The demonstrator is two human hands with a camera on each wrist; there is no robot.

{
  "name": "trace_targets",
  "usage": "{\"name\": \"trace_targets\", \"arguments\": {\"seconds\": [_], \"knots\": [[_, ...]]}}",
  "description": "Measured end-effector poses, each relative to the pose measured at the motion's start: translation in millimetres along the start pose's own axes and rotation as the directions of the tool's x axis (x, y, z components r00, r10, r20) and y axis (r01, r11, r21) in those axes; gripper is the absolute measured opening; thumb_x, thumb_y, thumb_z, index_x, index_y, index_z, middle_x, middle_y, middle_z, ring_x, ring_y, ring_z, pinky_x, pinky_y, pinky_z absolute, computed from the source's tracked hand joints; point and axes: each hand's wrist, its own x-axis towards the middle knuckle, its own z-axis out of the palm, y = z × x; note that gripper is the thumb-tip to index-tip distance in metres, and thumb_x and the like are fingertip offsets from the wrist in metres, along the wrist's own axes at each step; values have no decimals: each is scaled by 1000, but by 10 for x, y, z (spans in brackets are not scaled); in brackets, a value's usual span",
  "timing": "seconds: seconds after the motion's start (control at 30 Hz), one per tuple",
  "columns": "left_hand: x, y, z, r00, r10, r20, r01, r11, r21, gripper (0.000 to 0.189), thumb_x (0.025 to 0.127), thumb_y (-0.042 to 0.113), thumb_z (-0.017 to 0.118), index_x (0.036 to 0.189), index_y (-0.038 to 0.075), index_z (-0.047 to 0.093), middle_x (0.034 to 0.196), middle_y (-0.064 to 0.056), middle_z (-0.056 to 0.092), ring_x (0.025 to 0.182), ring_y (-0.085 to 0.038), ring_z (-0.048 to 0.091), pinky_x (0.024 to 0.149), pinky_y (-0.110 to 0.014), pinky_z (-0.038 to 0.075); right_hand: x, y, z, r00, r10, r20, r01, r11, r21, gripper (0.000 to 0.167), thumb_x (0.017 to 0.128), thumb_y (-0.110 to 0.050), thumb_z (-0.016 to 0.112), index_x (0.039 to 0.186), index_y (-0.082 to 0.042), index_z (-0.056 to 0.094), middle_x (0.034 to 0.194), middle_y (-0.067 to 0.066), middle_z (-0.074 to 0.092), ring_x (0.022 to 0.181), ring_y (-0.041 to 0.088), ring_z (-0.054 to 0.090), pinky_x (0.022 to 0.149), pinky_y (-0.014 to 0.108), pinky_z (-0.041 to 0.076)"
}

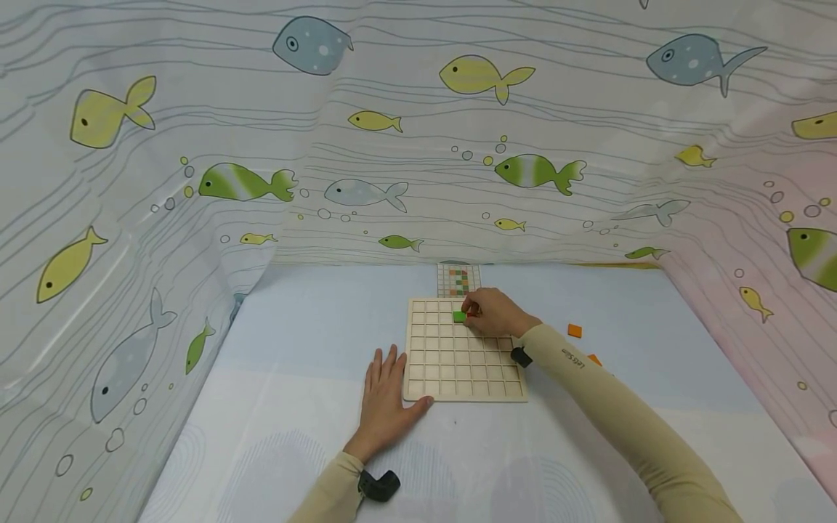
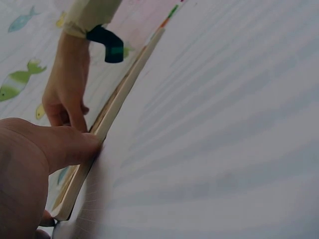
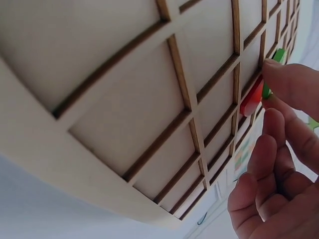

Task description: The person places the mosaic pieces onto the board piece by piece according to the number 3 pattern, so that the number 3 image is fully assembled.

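Head view gives us one tabletop (image 1: 307, 378) bearing one square, pale wooden grid board (image 1: 458, 373). Our left hand (image 1: 386, 403), fingers straight, touches its near-left corner; our right hand (image 1: 495, 312) hides some far rows. One patterned card (image 1: 459, 281) lies beyond, two orange tiles (image 1: 575, 331) rightward; our right fingers pinch one bright green tile (image 1: 459, 317) at the board, beside one red tile (image 3: 250, 103).

I see a pale blue and white work surface (image 1: 314, 341) printed with faint striped shapes. The wooden grid board (image 1: 458, 369) lies flat on it. Just beyond the board is a printed card (image 1: 459, 279); right of the board I make out an orange tile (image 1: 575, 330) and a second orange piece (image 1: 593, 359), partly hidden.
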Motion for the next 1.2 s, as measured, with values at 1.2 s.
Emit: {"name": "trace_targets", "arguments": {"seconds": [1.2], "knots": [[-8,7,-23,1000,17,-10,-17,1000,-9,89,87,39,79,154,-9,45,169,-30,32,160,-53,15,128,-68,14,35,-46,42,999,29,-24,-28,998,47,20,96,-18,77,112,-6,74,91,2,72,83,15,64,80,39,56]]}}
